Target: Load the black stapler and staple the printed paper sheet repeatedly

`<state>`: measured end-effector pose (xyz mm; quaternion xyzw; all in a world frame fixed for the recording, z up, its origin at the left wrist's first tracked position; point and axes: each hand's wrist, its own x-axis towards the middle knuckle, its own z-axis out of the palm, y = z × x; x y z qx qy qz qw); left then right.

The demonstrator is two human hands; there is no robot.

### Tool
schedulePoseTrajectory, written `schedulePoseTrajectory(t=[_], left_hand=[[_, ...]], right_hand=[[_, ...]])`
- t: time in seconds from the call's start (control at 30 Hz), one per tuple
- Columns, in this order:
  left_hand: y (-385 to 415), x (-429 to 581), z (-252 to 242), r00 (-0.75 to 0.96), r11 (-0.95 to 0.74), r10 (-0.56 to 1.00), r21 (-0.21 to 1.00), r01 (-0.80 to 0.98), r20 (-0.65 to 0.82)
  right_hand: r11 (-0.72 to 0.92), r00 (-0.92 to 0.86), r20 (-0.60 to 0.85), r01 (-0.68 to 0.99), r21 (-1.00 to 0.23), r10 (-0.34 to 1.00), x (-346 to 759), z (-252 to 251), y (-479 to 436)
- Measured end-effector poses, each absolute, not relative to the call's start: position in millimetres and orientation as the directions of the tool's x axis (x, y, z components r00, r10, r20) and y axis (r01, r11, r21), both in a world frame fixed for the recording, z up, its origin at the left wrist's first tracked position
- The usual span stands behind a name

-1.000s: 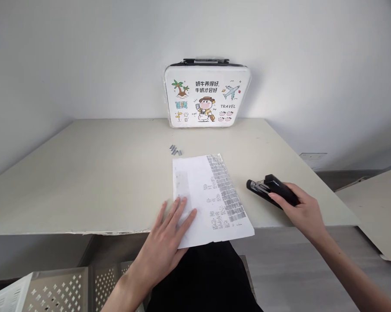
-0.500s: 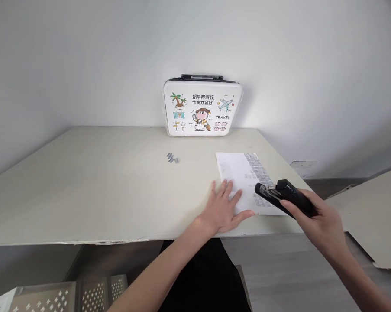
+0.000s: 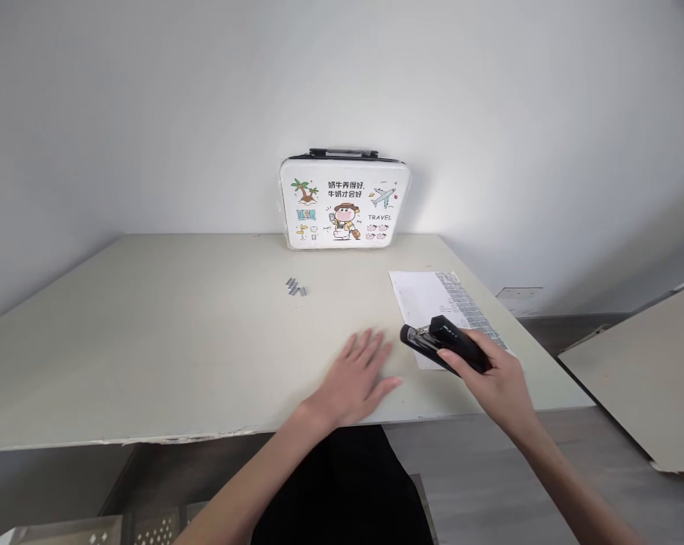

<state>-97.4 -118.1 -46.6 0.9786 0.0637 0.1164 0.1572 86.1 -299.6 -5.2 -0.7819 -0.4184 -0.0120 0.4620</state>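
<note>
My right hand [image 3: 501, 378] grips a black stapler [image 3: 452, 344], held above the table with its jaw end pointing left. Under and behind the stapler lies a printed sheet of paper [image 3: 415, 291], white on the left with dark grey blocks along its right side; the stapler and hand cover its lower part. Just left of the paper my left hand [image 3: 356, 382] rests palm down on the tabletop, fingers spread and holding nothing. Several small silver strips of staples [image 3: 296, 288] lie loose farther back, near the middle of the table.
A white travel case [image 3: 342, 204] with cartoon prints leans upright against the wall at the table's back edge. The pale table [image 3: 148, 341] has a chipped front edge. Perforated plastic baskets [image 3: 154, 526] stand below at left, and a pale panel [image 3: 648, 378] is at right.
My left hand has slid left off the paper onto the bare tabletop. My right hand has carried the stapler left, over the paper. The view has shifted slightly.
</note>
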Motion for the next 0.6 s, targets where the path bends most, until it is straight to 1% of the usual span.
schedulePoseTrajectory(t=[0.07, 0.17, 0.23, 0.33, 0.47, 0.6], left_hand=[[-97, -137, -46, 0.949, -0.937, 0.234, 0.31, 0.162, 0.212], [-73, -183, -46, 0.887, -0.903, 0.372, 0.326, 0.279, 0.272], [-66, -200, -47, 0.826, -0.859, 0.467, 0.381, 0.341, 0.316], [-67, -208, -47, 0.753, -0.789, 0.565, 0.485, 0.376, 0.337], [-73, -207, -42, 0.697, -0.686, 0.654, 0.618, 0.384, 0.293], [-74, -210, -36, 0.65, -0.58, 0.715, 0.736, 0.348, 0.257]], right_hand=[[-0.199, 0.641, 0.353, 0.626, -0.754, 0.682, 79, -10, -289], [-0.171, 0.6, 0.277, 0.581, -0.796, 0.75, 65, -14, -271], [-0.152, 0.548, 0.236, 0.571, -0.807, 0.802, 56, -16, -259], [-0.104, 0.443, 0.198, 0.569, -0.816, 0.874, 41, -18, -239], [-0.051, 0.309, 0.153, 0.562, -0.825, 0.939, 25, -21, -216], [0.008, 0.22, 0.165, 0.574, -0.818, 0.961, 15, -23, -202]])
